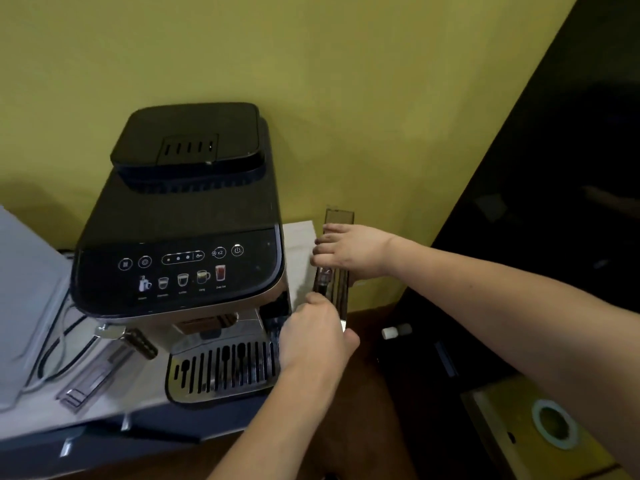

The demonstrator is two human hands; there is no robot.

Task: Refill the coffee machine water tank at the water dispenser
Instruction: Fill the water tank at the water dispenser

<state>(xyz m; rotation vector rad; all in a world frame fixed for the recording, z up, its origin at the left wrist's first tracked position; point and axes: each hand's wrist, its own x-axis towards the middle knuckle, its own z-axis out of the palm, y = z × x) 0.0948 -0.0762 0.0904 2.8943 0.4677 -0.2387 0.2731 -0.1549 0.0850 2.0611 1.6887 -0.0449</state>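
Observation:
A black and silver coffee machine [180, 244] stands on a white counter [301, 244] against a yellow wall. To its right, apart from the machine's side, is the narrow smoky transparent water tank [338, 216], upright. My right hand [349, 252] lies over the tank's top, fingers wrapped around its upper edge. My left hand [315, 336] grips the tank's front lower end beside the drip tray [221, 372]. The tank's base is hidden behind my hands.
A steam wand [138, 341] sticks out at the machine's front left, with a clear plastic part [93, 382] and cables on the counter there. A small white-capped bottle [394, 331] lies to the right. A dark cabinet [554, 202] fills the right side.

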